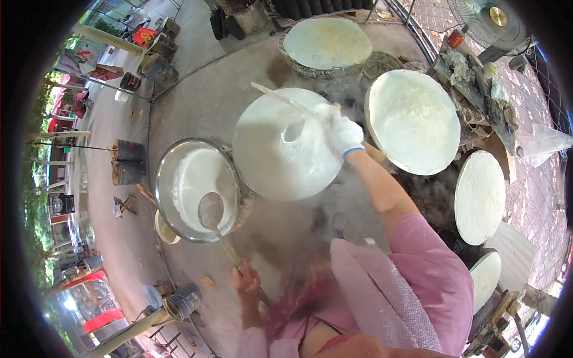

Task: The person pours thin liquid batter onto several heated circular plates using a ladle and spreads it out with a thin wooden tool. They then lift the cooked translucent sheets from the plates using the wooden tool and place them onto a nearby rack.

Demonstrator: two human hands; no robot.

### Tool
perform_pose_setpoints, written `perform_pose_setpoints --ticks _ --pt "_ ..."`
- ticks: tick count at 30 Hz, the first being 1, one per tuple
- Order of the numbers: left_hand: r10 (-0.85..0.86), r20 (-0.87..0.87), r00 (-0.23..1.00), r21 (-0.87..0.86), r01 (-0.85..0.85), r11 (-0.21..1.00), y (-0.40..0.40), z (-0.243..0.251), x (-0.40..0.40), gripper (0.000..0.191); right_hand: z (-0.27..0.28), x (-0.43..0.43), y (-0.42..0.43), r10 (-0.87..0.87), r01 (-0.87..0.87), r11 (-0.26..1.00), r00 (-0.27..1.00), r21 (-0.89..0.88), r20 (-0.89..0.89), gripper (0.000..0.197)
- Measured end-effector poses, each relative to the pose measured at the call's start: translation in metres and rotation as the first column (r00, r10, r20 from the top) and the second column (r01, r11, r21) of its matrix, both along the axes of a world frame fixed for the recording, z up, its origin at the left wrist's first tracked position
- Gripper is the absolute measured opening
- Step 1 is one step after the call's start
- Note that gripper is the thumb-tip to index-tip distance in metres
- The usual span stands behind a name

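My left hand (246,279), bare, grips the handle of a long ladle; the ladle's bowl (211,210) is over the near side of a steel basin (160,176) holding white liquid. In a white glove with a blue cuff, my right hand (347,134) is closed on a long pale wooden stick (286,100). The stick lies across a large round pan (268,179) coated in wet white batter. A darker oval patch (293,132) shows near the pan's centre. Steam blurs the area between my arms.
White-topped round pans (414,121), (329,42) stand beyond and right, with another white disc (480,197) tilted farther right. A fan (492,18) is at the upper right. Metal buckets (181,304) stand at the left. A wire fence runs along the right.
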State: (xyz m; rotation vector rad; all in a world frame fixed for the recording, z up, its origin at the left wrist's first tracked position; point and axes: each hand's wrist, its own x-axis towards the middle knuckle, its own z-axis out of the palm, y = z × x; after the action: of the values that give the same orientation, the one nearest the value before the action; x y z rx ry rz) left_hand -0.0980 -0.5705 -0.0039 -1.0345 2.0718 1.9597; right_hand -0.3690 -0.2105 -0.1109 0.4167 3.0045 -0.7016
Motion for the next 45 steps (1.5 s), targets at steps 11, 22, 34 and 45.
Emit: perform_pose_setpoints --ticks 11,22,34,45 --pt "-0.100 -0.020 0.995 -0.033 0.100 0.994 0.023 -0.005 -0.024 0.011 -0.042 0.217 -0.010 -0.221 0.505 0.281 0.861 -0.816 0.457 0.032" --pt "-0.628 -0.146 0.764 -0.710 0.361 0.604 -0.012 -0.060 -0.076 0.022 -0.009 0.196 0.002 -0.023 0.406 0.263 0.910 -0.875 0.415 0.037" --pt "-0.750 -0.183 0.635 0.212 0.771 0.601 0.061 -0.081 -0.322 0.020 0.067 0.220 -0.070 0.252 -0.188 0.925 0.953 -0.330 0.165 0.042" --pt "-0.673 0.033 0.739 0.525 0.560 0.641 0.018 -0.077 -0.244 0.015 0.023 0.225 -0.180 -0.427 0.611 0.092 0.737 -0.786 0.523 0.041"
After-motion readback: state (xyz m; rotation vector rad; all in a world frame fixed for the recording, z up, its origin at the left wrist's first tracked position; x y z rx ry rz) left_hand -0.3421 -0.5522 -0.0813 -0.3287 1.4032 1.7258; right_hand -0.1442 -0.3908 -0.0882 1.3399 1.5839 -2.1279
